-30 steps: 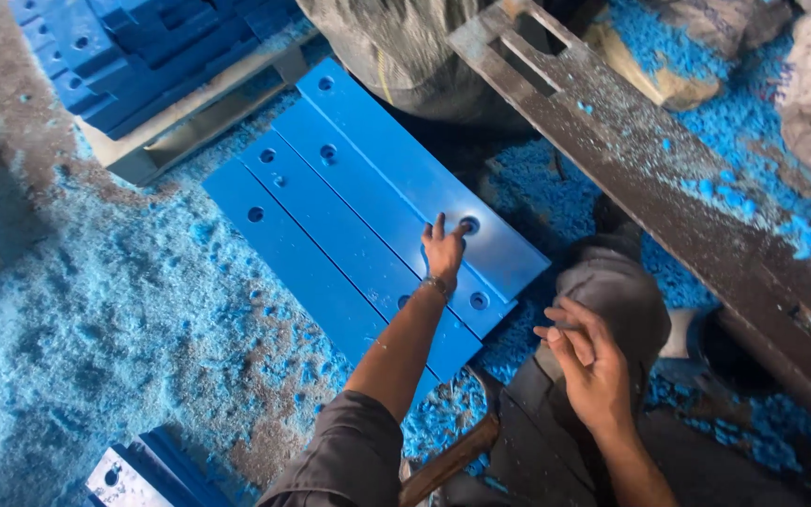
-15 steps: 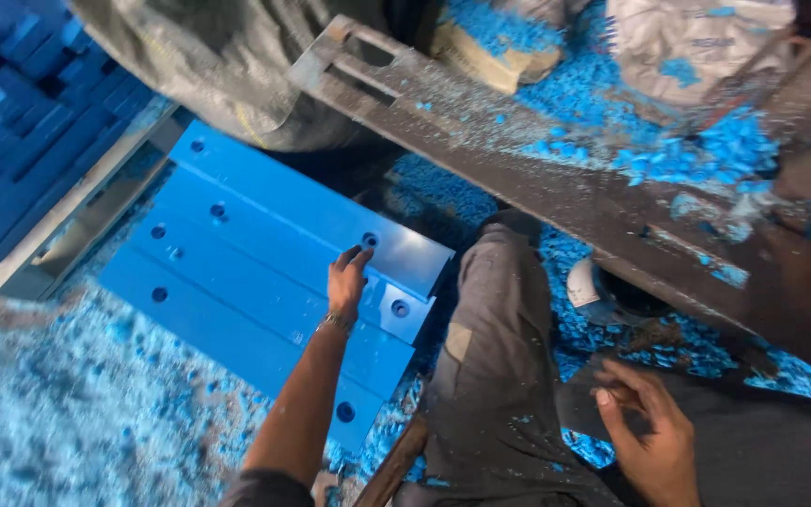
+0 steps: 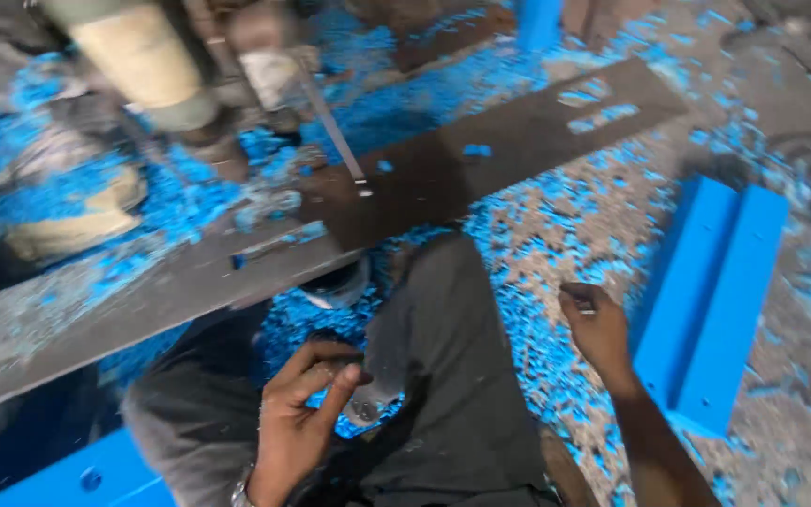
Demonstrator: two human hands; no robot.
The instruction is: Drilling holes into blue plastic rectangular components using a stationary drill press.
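My left hand hovers over my grey-trousered knee, its fingers curled and thumb and forefinger pinched at a small round metal piece. My right hand is stretched out to the right above the blue shavings, fingers loosely curled. It is a short gap from two long blue bars lying side by side on the floor. Motion blur hides whether it holds anything. A long dark metal beam with slots runs across in front of my knees.
Blue shavings cover the floor. A corner of a blue drilled plate shows at the bottom left. A blurred machine with a pale cylinder and a thin metal rod stands at the top left.
The view has swung right. My left hand has left the blue drilled plate and come back to my knee. My right hand has moved out toward the blue bars.
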